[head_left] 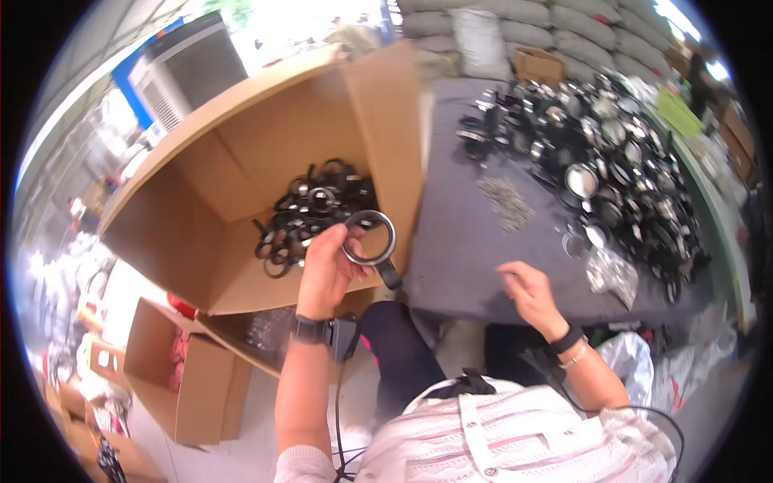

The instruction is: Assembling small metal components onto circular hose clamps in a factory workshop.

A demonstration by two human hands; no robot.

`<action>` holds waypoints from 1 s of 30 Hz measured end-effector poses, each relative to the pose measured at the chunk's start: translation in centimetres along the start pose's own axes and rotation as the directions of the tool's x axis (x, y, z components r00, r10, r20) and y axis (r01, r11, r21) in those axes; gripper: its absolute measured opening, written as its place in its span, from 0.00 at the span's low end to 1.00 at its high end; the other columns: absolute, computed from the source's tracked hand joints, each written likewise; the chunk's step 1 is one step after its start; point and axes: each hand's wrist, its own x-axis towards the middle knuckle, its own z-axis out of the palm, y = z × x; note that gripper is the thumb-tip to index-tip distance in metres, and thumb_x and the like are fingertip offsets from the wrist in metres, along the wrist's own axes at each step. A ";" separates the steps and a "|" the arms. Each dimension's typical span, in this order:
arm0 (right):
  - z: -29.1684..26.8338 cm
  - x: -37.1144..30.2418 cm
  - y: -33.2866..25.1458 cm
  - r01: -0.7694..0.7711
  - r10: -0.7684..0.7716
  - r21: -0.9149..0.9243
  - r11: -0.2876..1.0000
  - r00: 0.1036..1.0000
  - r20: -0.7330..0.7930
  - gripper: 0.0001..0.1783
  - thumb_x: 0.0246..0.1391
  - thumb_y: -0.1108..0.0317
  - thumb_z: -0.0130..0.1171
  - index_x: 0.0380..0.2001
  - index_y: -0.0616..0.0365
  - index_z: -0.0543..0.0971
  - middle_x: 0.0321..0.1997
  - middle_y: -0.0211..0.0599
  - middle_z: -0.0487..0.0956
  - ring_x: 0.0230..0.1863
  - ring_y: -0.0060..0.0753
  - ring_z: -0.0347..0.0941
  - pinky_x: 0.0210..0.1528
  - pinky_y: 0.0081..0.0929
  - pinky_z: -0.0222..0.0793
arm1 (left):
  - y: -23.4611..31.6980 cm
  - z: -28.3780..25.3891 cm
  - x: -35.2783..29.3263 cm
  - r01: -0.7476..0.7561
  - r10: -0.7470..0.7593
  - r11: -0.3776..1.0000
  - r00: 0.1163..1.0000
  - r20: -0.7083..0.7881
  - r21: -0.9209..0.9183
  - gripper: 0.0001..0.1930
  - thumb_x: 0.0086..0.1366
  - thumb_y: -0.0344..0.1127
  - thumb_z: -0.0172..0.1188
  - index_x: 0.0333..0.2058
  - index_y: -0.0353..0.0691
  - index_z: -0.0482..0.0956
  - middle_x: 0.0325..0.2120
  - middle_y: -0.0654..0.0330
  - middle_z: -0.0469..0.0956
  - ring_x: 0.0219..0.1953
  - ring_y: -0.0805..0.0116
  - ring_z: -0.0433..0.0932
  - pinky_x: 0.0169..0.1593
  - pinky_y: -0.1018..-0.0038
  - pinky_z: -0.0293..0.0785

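My left hand (326, 270) is closed on a round black ring with a silver rim and a short black stem (389, 233). It holds the ring tilted above the near side of a big cardboard box (241, 290). Inside this box lies a heap of similar black rings (278, 229). My right hand (531, 299) hovers over the near part of the grey-covered table (459, 241). Its fingers are loosely bent and slightly apart, and nothing shows between them. A small pile of tiny metal pieces (506, 203) lies on the cloth beyond it.
A large heap of black and shiny round parts (612, 169) covers the table's far right. Near it sits a clear plastic bag (612, 275). Smaller open cartons (185, 378) stand on the floor at left. Stacked sacks (564, 40) line the back, and a cable (338, 402) hangs beside my left forearm.
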 end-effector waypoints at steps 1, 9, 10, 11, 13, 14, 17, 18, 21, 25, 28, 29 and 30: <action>0.5 -0.3 -0.9 0.091 -0.093 0.032 0.995 0.993 0.069 0.10 0.55 0.73 0.53 0.41 0.63 0.75 0.28 0.34 0.75 0.28 0.20 0.68 0.32 0.20 0.66 | -1.4 1.6 -0.3 0.039 -0.038 0.999 0.999 0.035 -0.009 0.16 0.68 0.41 0.46 0.37 0.30 0.72 0.19 0.58 0.74 0.16 0.61 0.76 0.16 0.75 0.70; 0.5 -1.7 -2.6 -0.093 0.055 0.143 0.985 0.967 0.250 0.10 0.54 0.70 0.58 0.25 0.66 0.71 0.19 0.28 0.67 0.26 0.15 0.59 0.29 0.21 0.61 | -10.2 10.7 0.0 0.287 -0.275 0.951 0.955 0.113 -0.114 0.19 0.69 0.46 0.44 0.45 0.34 0.69 0.25 0.57 0.75 0.24 0.65 0.76 0.25 0.75 0.73; 0.0 -1.9 -2.1 -0.141 0.117 0.117 0.983 0.974 0.195 0.12 0.54 0.70 0.58 0.23 0.66 0.70 0.18 0.26 0.65 0.25 0.14 0.58 0.29 0.22 0.60 | -11.3 11.6 -0.2 0.244 -0.239 0.967 0.968 0.074 -0.073 0.21 0.69 0.47 0.45 0.50 0.35 0.67 0.28 0.55 0.75 0.28 0.65 0.77 0.28 0.75 0.74; -0.5 -2.0 -1.6 -0.162 0.150 0.077 0.984 0.978 0.147 0.11 0.55 0.70 0.58 0.23 0.66 0.72 0.18 0.26 0.66 0.25 0.13 0.58 0.29 0.21 0.60 | -12.3 12.4 -0.9 0.175 -0.175 0.985 0.984 0.021 0.005 0.26 0.66 0.39 0.52 0.59 0.36 0.59 0.34 0.55 0.74 0.34 0.69 0.76 0.34 0.76 0.74; -1.0 -2.0 -0.6 -0.135 0.119 0.143 0.980 0.986 0.120 0.09 0.54 0.70 0.58 0.25 0.65 0.74 0.18 0.26 0.68 0.25 0.13 0.59 0.29 0.21 0.61 | -14.3 13.8 -1.5 0.095 -0.109 0.989 0.987 0.120 0.113 0.29 0.63 0.33 0.54 0.61 0.35 0.56 0.35 0.56 0.73 0.34 0.72 0.75 0.35 0.78 0.74; -1.2 -2.0 -0.3 -0.194 0.179 0.135 0.972 0.977 0.115 0.08 0.54 0.70 0.58 0.27 0.65 0.75 0.19 0.26 0.69 0.26 0.13 0.60 0.29 0.21 0.62 | -15.2 14.3 -1.5 -0.018 -0.023 0.981 0.978 0.207 0.195 0.33 0.61 0.28 0.57 0.63 0.35 0.53 0.36 0.57 0.73 0.34 0.74 0.74 0.36 0.79 0.73; -2.3 -1.7 0.5 -0.167 0.155 0.089 0.982 0.980 0.126 0.08 0.53 0.69 0.58 0.27 0.65 0.77 0.20 0.26 0.72 0.26 0.13 0.63 0.29 0.20 0.63 | -16.9 14.8 -0.6 -0.008 -0.026 0.982 0.984 0.174 0.189 0.33 0.56 0.20 0.59 0.60 0.34 0.59 0.36 0.61 0.72 0.34 0.78 0.73 0.37 0.83 0.71; -3.0 -1.3 0.8 -0.229 0.230 -0.019 0.973 0.964 0.130 0.08 0.53 0.69 0.58 0.26 0.64 0.76 0.20 0.23 0.72 0.25 0.13 0.64 0.28 0.19 0.62 | -17.2 14.6 -0.2 0.003 -0.044 0.963 0.989 0.145 0.270 0.31 0.56 0.20 0.59 0.59 0.34 0.61 0.36 0.62 0.72 0.34 0.79 0.73 0.37 0.83 0.71; -6.5 1.1 2.6 -0.082 -0.020 -0.461 0.883 0.977 -0.213 0.09 0.48 0.67 0.57 0.26 0.64 0.77 0.28 0.51 0.78 0.31 0.51 0.76 0.34 0.38 0.70 | -17.6 13.8 0.4 -0.016 -0.043 0.914 0.990 0.137 0.404 0.28 0.55 0.21 0.60 0.56 0.35 0.66 0.35 0.64 0.71 0.32 0.82 0.72 0.36 0.84 0.71; -11.1 5.1 7.1 -0.239 -0.078 -0.877 0.417 0.952 -0.297 0.05 0.41 0.74 0.54 0.20 0.63 0.78 0.26 0.55 0.77 0.31 0.54 0.76 0.33 0.43 0.73 | -18.7 13.7 0.4 -0.104 0.041 0.929 0.983 0.181 0.356 0.29 0.53 0.22 0.61 0.56 0.36 0.67 0.33 0.65 0.71 0.29 0.84 0.69 0.34 0.85 0.70; -12.3 6.6 9.6 -0.164 -0.122 -0.968 0.189 0.974 -0.188 0.03 0.39 0.73 0.55 0.20 0.60 0.78 0.22 0.47 0.77 0.28 0.46 0.77 0.30 0.39 0.73 | -19.0 13.6 0.2 -0.140 0.079 0.877 0.986 0.150 0.459 0.31 0.51 0.23 0.62 0.56 0.39 0.68 0.33 0.65 0.72 0.27 0.84 0.68 0.32 0.85 0.69; -12.2 7.1 10.2 -0.194 -0.122 -0.959 0.206 0.967 -0.222 0.03 0.39 0.73 0.57 0.21 0.58 0.79 0.23 0.44 0.78 0.28 0.45 0.77 0.30 0.37 0.72 | -18.9 13.5 0.3 -0.151 0.093 0.881 0.985 0.147 0.449 0.31 0.51 0.24 0.63 0.56 0.39 0.68 0.32 0.64 0.73 0.27 0.84 0.68 0.31 0.84 0.69; -12.2 7.5 10.6 -0.195 -0.079 -0.968 0.160 0.975 -0.210 0.03 0.40 0.72 0.58 0.22 0.58 0.79 0.25 0.45 0.78 0.29 0.45 0.78 0.31 0.37 0.74 | -19.0 13.3 0.2 -0.149 0.095 0.881 0.986 0.140 0.449 0.31 0.51 0.26 0.64 0.56 0.38 0.68 0.32 0.64 0.74 0.26 0.85 0.68 0.31 0.84 0.69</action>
